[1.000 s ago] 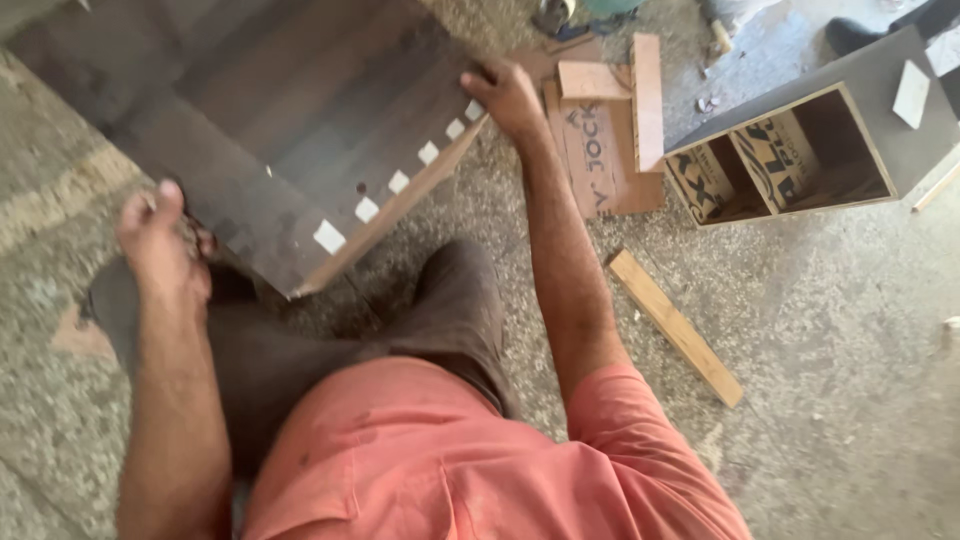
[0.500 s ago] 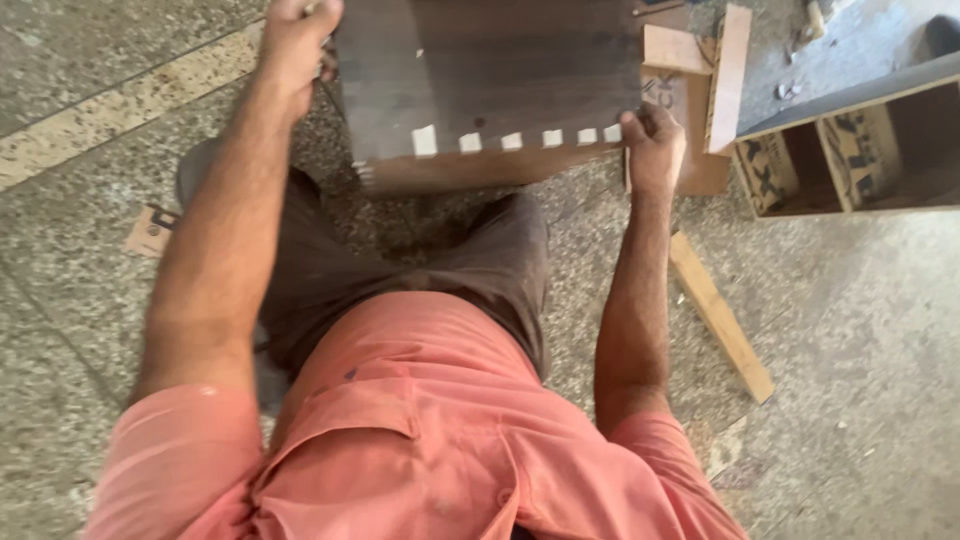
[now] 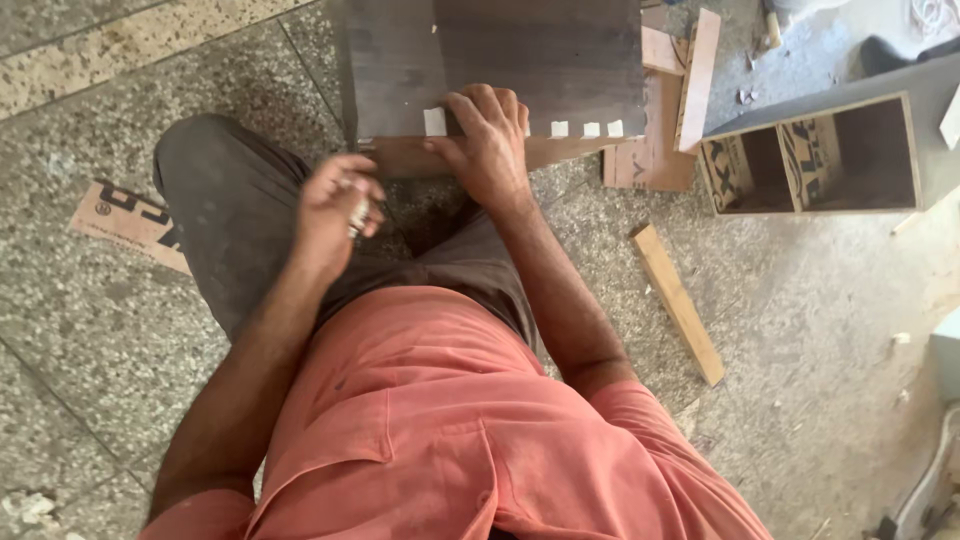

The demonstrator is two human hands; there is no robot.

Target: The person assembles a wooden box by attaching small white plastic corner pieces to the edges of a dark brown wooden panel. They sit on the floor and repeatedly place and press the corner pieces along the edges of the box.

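Stiffness and weight I expect from the dark wood-laminate panel with white tape tabs [image 3: 520, 60] at upper centre, so I'd grip its near edge, where my right hand [image 3: 490, 145] presses with fingers spread flat, my left hand [image 3: 335, 205] hanging just below it, fingers curled around a small metallic piece [image 3: 357, 216].

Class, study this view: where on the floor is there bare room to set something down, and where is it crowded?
Free: the speckled floor right of the loose wooden strip, below the open cabinet box. Crowded: around the dark laminate panel, where the right hand rests, the left hand hovers, and board offcuts lie.
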